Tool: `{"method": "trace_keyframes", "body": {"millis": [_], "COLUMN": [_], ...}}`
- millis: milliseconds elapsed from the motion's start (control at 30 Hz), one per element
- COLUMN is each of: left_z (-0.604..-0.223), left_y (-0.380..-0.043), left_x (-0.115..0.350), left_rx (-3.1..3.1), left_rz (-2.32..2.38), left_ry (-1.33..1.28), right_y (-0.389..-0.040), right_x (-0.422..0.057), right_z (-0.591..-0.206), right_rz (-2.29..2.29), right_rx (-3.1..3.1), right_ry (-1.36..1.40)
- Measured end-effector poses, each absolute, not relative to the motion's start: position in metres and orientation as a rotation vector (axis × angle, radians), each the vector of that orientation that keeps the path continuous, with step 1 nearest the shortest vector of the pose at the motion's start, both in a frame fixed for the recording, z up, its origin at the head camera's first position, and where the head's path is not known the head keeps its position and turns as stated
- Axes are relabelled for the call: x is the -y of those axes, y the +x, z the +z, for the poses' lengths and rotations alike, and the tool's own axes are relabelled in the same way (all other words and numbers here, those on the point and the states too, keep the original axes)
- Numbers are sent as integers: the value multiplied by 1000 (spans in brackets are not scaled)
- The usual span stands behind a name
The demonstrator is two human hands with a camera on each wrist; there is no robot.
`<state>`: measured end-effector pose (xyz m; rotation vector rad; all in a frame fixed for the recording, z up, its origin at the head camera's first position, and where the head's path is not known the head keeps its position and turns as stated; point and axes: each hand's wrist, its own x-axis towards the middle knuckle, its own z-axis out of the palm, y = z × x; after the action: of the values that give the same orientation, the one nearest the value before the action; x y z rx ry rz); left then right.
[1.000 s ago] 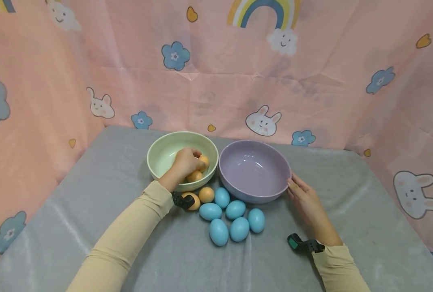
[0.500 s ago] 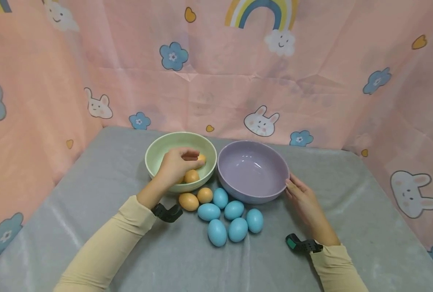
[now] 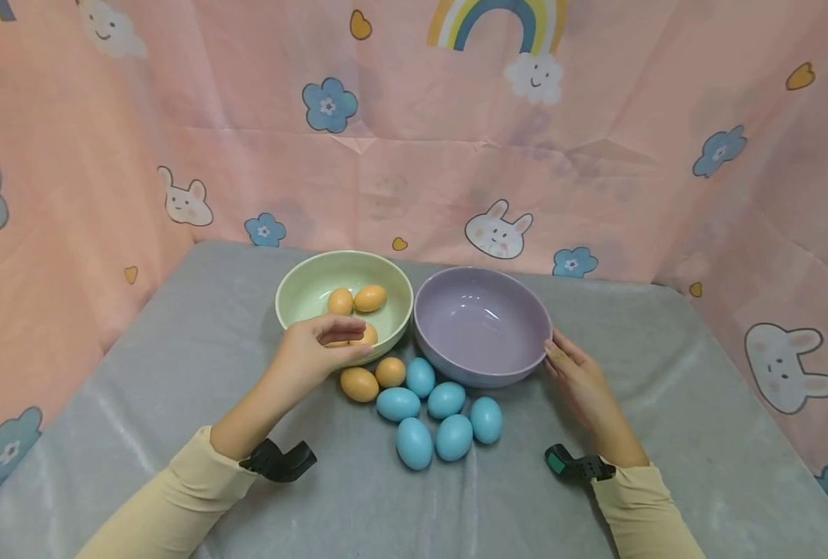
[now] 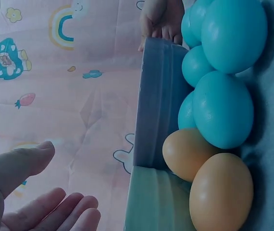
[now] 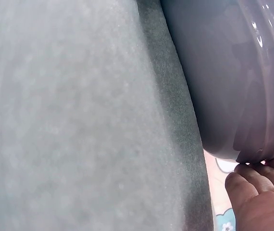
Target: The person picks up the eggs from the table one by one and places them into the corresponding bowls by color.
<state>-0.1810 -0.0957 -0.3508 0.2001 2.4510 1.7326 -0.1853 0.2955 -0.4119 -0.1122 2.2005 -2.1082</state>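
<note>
My left hand [image 3: 309, 349] hovers over the front left rim of the light green bowl [image 3: 302, 287], thumb and fingers apart. In the left wrist view its fingers [image 4: 55, 211] have nothing between them. Several orange eggs [image 3: 370, 298] lie inside this bowl, some partly hidden by the hand. My right hand [image 3: 581, 380] holds the purple bowl [image 3: 483, 326] at its right side, with the thumb at the rim. In the right wrist view the fingertips [image 5: 252, 171] touch the purple bowl's outer wall.
Two orange eggs [image 3: 359, 385] lie on the grey cloth [image 3: 302, 512] before the green bowl. Several blue eggs [image 3: 414, 443] cluster beside them, in front of the purple bowl. A pink patterned curtain [image 3: 414, 171] stands behind and at both sides.
My left hand has let go of an orange egg inside the green bowl and drawn back to the front left. The right hand stays at the purple bowl.
</note>
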Motion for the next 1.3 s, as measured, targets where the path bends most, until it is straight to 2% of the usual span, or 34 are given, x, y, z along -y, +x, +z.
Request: {"method": "trace_keyframes", "body": {"millis": [533,1300], "left_z": [-365,-381], "left_y": [-148,-143], "left_x": [113,113], "left_rx": [-2384,-2559], "left_rz": [1735,1528], "left_ry": [175,88], "right_y": [-186,-186], "right_x": [-295,-296], "right_z": [-413,-413], "right_rz": [-2106,-2108], "right_rx": [-2205,-2200], "right_ry": [-90,-94]}}
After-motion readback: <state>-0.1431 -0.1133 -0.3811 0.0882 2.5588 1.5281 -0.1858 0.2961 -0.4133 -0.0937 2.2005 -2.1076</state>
